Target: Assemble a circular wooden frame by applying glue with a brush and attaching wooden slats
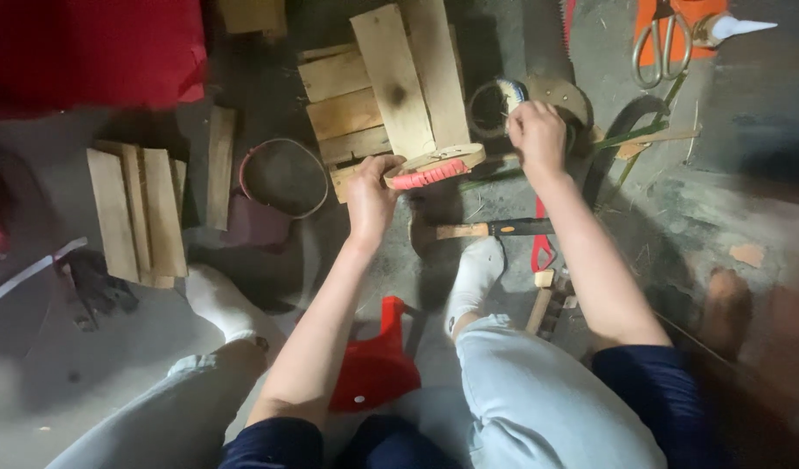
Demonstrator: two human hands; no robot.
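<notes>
My left hand [370,193] grips a wooden-backed brush with red bristles [434,168], held level over the floor. My right hand [536,135] is closed on a small tool with a blue and white tip [509,89], just right of the brush's end. Below the hands a hammer with a wooden and black handle [495,229] lies on the concrete floor, next to my white-socked foot [476,274].
A slatted wooden pallet piece [391,87] lies ahead. Loose planks [139,208] and a round sieve [285,177] sit to the left. Scissors [664,43] lie on an orange sheet at top right. A red plastic stool [378,365] is between my legs.
</notes>
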